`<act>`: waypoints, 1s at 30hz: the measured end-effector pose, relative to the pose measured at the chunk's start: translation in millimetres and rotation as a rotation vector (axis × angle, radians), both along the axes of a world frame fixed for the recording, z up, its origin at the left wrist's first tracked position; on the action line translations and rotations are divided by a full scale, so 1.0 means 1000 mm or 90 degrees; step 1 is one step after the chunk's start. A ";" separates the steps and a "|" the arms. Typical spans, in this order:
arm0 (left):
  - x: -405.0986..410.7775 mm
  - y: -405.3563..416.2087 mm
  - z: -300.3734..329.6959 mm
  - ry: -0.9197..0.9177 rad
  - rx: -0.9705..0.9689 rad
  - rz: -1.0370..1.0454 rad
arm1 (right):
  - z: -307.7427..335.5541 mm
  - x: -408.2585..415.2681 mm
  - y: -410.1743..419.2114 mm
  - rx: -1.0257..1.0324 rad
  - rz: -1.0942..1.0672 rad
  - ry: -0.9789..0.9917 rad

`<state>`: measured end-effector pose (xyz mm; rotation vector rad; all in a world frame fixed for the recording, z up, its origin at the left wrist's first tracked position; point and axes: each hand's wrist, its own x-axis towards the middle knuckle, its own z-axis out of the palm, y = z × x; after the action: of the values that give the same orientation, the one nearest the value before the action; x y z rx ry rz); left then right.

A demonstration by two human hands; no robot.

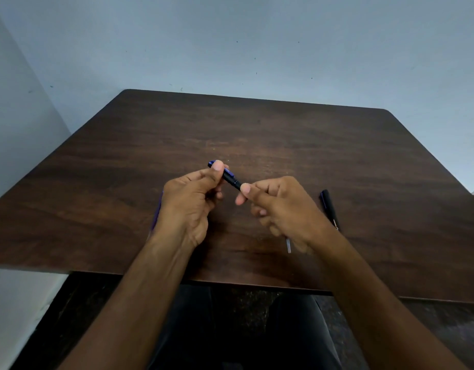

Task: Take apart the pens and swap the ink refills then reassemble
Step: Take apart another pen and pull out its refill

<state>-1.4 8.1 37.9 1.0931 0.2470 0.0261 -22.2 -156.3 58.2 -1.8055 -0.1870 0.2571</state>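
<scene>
1. Left hand is clenched round the upper part of a pen piece, thumb pressed on its blue top end, holding it above the tabletop. A blue-violet strip shows along the outer edge of this hand; it may be another pen part, but I cannot tell.
2. That pen piece is dark with a blue top, and it slants down from the left thumb toward the right hand, clear of the wood.
3. Right hand pinches the lower black end of the piece between thumb and forefinger, the other fingers curled in. A thin pale rod, likely a refill, pokes out below this hand, near or on the wood.
4. A black pen body lies on the tabletop just to the right of the right hand, untouched.
5. Judged from this, the step is unscrewing or refitting the tip section. To do it well: keep the left grip fixed and turn only with the right fingertips, keep both halves in line so the thread does not cross, and work low over the tabletop so that a loosened spring or tip cannot roll off.
</scene>
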 end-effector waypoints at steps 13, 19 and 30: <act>0.031 0.038 0.031 0.037 -0.042 0.267 | -0.006 -0.001 -0.013 -0.178 -0.075 -0.254; 0.020 0.014 0.029 -0.037 0.104 0.149 | -0.007 0.002 -0.015 -0.115 -0.075 -0.224; 0.026 0.026 0.003 0.056 0.598 0.040 | -0.011 0.005 -0.019 -0.132 -0.073 -0.171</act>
<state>25.0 34.6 40.7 2.0233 0.3609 0.1637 -16.9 -174.9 47.1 -2.0464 -0.2517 -0.0516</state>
